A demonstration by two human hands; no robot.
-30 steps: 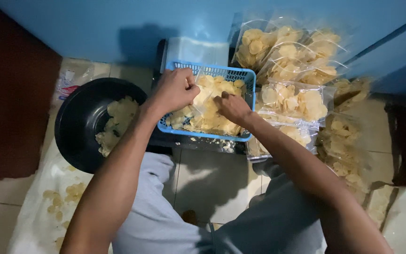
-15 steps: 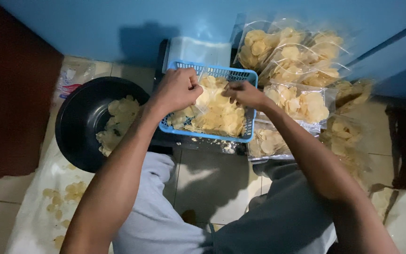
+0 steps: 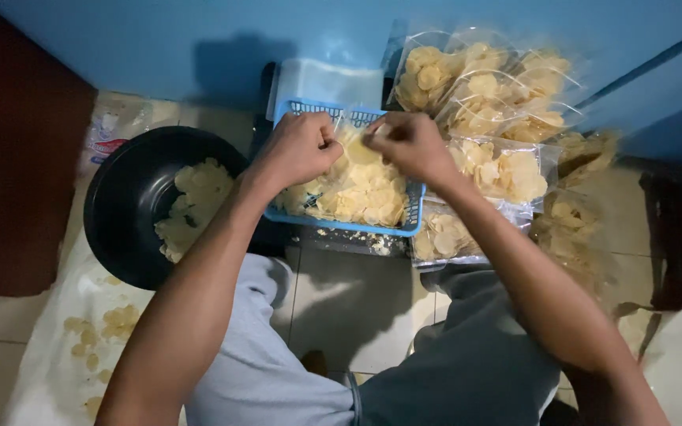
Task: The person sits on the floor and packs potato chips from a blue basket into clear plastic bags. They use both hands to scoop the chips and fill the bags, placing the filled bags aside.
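Both hands meet over a blue basket (image 3: 416, 213) that sits on the tiled floor (image 3: 357, 308) against the blue wall (image 3: 159, 47). The left hand (image 3: 301, 150) and right hand (image 3: 408, 142) each pinch the top edge of a clear plastic bag (image 3: 357, 177) filled with pale yellow chips, fingers clenched on the film; the bag rests inside the basket, at its middle. Loose chips fill the rest of the basket around it. To the basket's left a black round pan (image 3: 124, 197) holds a smaller heap of chips (image 3: 191, 205). Behind the basket, a stack of empty clear bags (image 3: 329, 83) leans at the wall. Along the right, filled bags of chips (image 3: 491, 102) are piled toward the wall corner, crowding the right forearm. A white sheet (image 3: 65, 331) with scattered chips lies at the floor's left edge, and a packet with red print (image 3: 108, 138) lies beyond the pan
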